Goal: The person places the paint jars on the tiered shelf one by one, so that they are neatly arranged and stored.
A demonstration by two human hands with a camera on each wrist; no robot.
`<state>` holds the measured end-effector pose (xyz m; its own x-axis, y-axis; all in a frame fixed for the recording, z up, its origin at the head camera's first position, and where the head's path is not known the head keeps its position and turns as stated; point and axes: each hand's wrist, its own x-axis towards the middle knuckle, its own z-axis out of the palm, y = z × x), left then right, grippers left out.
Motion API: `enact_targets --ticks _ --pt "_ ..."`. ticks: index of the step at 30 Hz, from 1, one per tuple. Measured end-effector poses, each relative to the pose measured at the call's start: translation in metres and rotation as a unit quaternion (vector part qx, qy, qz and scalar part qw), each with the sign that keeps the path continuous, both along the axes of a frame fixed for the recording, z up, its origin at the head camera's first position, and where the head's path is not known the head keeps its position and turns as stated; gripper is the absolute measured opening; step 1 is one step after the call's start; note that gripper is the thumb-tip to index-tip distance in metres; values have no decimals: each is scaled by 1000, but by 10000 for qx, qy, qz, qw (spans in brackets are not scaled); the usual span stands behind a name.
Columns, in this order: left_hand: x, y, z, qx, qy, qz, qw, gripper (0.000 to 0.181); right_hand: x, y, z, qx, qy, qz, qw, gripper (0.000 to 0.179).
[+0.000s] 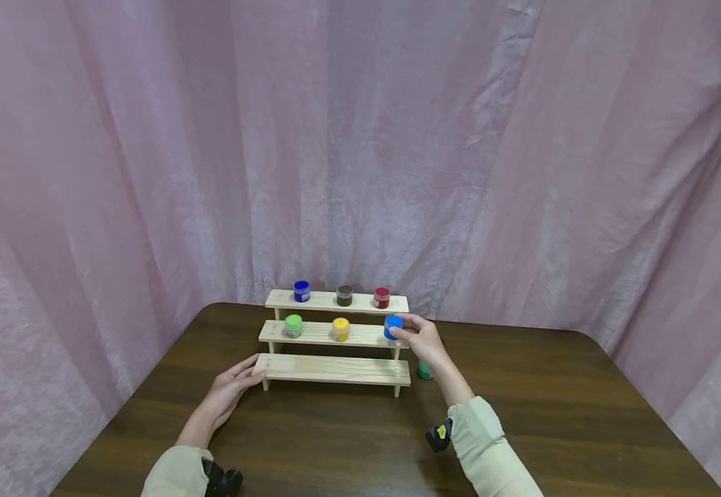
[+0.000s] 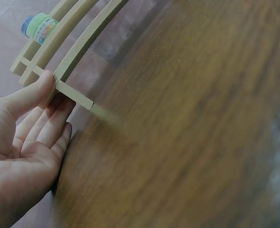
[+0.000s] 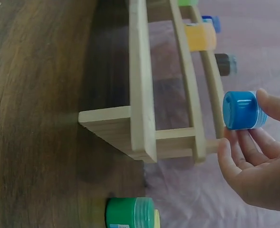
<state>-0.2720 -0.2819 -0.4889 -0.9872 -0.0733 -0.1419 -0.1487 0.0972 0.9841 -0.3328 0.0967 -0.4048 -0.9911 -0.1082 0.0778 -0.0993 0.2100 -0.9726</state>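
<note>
Right hand (image 1: 421, 341) pinches the blue jar (image 3: 240, 110) between thumb and fingers. Jar: squat, cylindrical, glossy; lower centre of head frame, at middle tier's right end, contact unclear. Left hand (image 1: 230, 395) grips the pale three-tier rack (image 1: 338, 370) at its lowest tier's left end. Yellow jar (image 1: 340, 330) sits mid-tier; green jar (image 1: 425, 371) stands right of rack.

An upright blue jar (image 3: 243, 110) is held near the right end of a 3-tier wooden rack (image 1: 364, 335).
</note>
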Motion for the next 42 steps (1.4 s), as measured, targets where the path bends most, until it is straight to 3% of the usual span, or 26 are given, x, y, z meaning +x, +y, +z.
enact_targets --ticks 11,19,28,33,42 --pt "0 0 -1 -61 -59 -27 10000 72 -9 -10 -9 116 -170 291 9994 44" --pt "-1 0 -1 -48 -73 -44 10000 73 -14 -19 -20 253 206 21 9995 41" --pt "-1 -2 1 8 6 -86 10000 71 -13 -23 -22 330 472 178 9982 46" --pt "-5 -2 1 3 27 -103 9999 72 -10 -16 -23 -10 396 210 9990 54" --pt "-3 -4 -1 15 -7 -119 9999 72 -3 3 -30 -375 223 -42 9990 46"
